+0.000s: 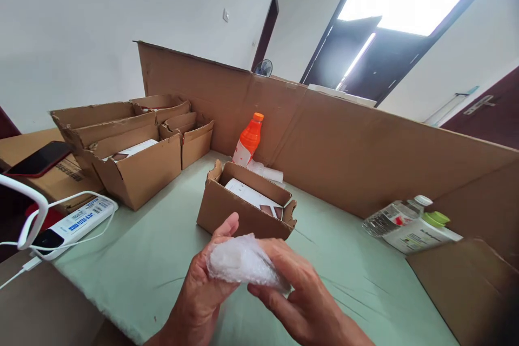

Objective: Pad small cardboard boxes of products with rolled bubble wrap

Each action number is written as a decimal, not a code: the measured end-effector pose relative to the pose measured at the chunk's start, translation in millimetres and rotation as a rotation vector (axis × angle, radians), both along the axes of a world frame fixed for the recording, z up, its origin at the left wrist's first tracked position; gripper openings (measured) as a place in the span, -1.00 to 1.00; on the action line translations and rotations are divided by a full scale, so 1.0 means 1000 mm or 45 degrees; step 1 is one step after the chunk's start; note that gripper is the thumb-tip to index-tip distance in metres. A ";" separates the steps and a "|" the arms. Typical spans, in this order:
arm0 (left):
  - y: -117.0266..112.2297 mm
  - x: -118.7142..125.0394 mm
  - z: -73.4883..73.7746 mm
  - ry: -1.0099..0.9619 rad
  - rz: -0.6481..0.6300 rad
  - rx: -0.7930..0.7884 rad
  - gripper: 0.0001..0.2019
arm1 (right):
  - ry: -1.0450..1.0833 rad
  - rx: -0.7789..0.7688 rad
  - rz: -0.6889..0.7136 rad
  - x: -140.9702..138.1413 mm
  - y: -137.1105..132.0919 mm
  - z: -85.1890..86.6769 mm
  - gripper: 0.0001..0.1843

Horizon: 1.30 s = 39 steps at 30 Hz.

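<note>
A bubble-wrapped bundle (239, 260) is held between my two hands above the near part of the table; what lies inside the wrap is hidden. My left hand (203, 284) grips its left end, the thumb pointing up. Wrapped over the right end, my right hand (298, 286) has its thumb below and its fingers on top. Just beyond my hands stands an open cardboard box (239, 216), with a white printed box (253, 198) inside it.
An orange bottle (249, 138) and clear wrap (270, 173) stand behind the box. Several cardboard boxes (150, 173) and a white power bank (81, 221) with a cable occupy the left. At right lie a clear bottle (385, 219) and a green-capped container (421, 235). A cardboard wall (336, 146) borders the back.
</note>
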<state>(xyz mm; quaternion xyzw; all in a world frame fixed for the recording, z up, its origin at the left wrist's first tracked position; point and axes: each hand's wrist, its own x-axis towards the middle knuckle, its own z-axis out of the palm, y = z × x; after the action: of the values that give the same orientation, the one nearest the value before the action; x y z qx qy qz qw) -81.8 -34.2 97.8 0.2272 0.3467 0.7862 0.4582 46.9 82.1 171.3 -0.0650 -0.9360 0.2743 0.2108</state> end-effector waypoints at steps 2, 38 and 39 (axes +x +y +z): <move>0.002 -0.003 -0.005 0.122 0.043 0.009 -0.36 | 0.023 -0.042 0.003 -0.006 -0.001 -0.002 -0.80; 0.092 -0.080 -0.085 1.211 1.029 -0.123 -0.45 | -0.890 0.875 0.272 -0.181 0.109 0.033 -0.52; 0.092 -0.079 -0.085 1.206 1.023 -0.124 -0.45 | -0.900 0.849 0.228 -0.178 0.108 0.037 -0.45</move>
<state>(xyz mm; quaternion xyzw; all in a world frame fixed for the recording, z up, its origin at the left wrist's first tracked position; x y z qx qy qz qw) -161.3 58.2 13.2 0.3820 0.6062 0.6944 -0.0671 -131.2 190.5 208.1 -0.0024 -0.9889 -0.0621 -0.1349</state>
